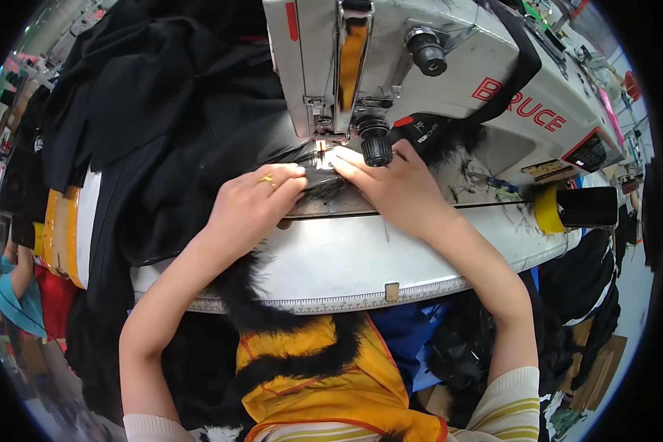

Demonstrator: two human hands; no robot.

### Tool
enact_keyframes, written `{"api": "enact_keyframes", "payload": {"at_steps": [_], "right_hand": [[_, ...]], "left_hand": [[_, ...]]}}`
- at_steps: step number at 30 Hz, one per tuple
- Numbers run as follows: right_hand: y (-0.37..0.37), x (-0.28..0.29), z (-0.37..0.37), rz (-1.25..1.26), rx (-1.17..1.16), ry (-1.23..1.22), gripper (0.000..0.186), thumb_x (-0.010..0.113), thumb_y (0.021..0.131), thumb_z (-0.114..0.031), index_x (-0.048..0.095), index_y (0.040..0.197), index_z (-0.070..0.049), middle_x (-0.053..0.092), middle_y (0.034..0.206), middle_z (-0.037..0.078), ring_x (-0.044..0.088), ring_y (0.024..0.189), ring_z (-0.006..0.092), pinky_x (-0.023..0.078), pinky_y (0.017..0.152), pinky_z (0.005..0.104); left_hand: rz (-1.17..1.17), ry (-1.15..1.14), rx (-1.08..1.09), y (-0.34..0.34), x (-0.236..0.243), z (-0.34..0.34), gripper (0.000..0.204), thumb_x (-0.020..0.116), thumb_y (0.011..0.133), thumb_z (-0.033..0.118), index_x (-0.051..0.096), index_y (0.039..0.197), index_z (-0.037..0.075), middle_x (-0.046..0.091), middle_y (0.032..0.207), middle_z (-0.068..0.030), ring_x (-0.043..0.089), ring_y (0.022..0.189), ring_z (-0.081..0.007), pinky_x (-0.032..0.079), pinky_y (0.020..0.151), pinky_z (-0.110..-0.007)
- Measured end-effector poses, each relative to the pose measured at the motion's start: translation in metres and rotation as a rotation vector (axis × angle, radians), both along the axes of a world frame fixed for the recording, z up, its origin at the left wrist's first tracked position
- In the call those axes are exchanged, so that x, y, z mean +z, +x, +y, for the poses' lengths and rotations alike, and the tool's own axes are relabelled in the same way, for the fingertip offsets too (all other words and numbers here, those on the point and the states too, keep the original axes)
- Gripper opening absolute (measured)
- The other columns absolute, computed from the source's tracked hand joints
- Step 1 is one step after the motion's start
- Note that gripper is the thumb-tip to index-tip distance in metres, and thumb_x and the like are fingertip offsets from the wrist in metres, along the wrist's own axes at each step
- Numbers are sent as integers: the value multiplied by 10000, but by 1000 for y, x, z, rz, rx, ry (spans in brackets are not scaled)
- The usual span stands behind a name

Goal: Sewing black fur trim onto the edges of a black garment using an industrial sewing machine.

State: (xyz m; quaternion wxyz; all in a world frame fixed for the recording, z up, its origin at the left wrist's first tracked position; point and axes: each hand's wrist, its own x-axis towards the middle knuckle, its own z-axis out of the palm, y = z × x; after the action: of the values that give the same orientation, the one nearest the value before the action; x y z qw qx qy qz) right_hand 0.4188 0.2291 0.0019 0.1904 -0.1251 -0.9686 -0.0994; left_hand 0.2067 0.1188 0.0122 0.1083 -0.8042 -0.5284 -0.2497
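Note:
A white sewing machine (pixel 449 92) stands before me, a small light shining on its needle area (pixel 320 153). Just left of the needle, my left hand (pixel 252 205), with a gold ring, pinches the black fabric (pixel 173 158), fingers close together. My right hand (pixel 398 184) presses the fabric's edge right beside the presser foot, fingertips bent together on it. Most of the fabric spreads flat and in folds to the left. A fluffy black trim (pixel 247 306) hangs from below my left forearm over the table edge onto my orange apron (pixel 295 398).
A measuring tape (pixel 331 303) lines the white table's front edge. Small thread snips (pixel 497 183) lie among black fluff on the machine bed. A dark phone-like slab (pixel 589 207) sits by yellow tape at the right. Another person's arm (pixel 22 276) shows far left.

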Motion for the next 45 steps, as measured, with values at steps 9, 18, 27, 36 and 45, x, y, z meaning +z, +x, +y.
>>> {"api": "enact_keyframes", "payload": {"at_steps": [9, 18, 27, 36, 45], "right_hand": [[-1, 12, 39, 177, -41, 47, 65, 580, 650, -126, 603, 624, -72, 605, 696, 103, 601, 691, 287, 466, 638, 395], [-1, -7, 47, 194, -163, 68, 45, 629, 561, -116, 610, 600, -105, 567, 677, 33, 596, 690, 216, 466, 612, 376], [-3, -8, 51, 192, -132, 184, 56, 626, 529, -98, 604, 581, -96, 559, 661, 41, 596, 674, 219, 469, 572, 351], [-7, 6, 40, 178, -175, 22, 38, 620, 570, -97, 608, 594, -70, 578, 674, 77, 601, 694, 260, 472, 615, 398], [1, 19, 37, 16, 221, 148, 176, 544, 762, -168, 604, 916, -108, 568, 894, 5, 567, 850, 157, 466, 753, 279]], "left_hand": [[265, 97, -90, -32, -2, 37, 243, 589, 652, 125, 651, 887, 132, 605, 837, 31, 552, 898, -154, 506, 691, -244], [213, 134, -39, -32, -4, 40, 241, 598, 661, 111, 649, 897, 116, 572, 730, 22, 541, 896, -152, 501, 672, -226], [245, 162, -29, -28, -1, 44, 253, 587, 665, 98, 642, 911, 79, 569, 839, -2, 523, 946, -162, 488, 737, -242], [276, 202, 59, -22, -7, 47, 221, 593, 630, 103, 638, 841, 55, 579, 901, -58, 540, 911, -185, 458, 667, -271], [87, 162, -254, -30, 6, 29, 206, 638, 724, 133, 582, 911, 69, 527, 904, -32, 563, 896, -189, 494, 751, -313]]}}
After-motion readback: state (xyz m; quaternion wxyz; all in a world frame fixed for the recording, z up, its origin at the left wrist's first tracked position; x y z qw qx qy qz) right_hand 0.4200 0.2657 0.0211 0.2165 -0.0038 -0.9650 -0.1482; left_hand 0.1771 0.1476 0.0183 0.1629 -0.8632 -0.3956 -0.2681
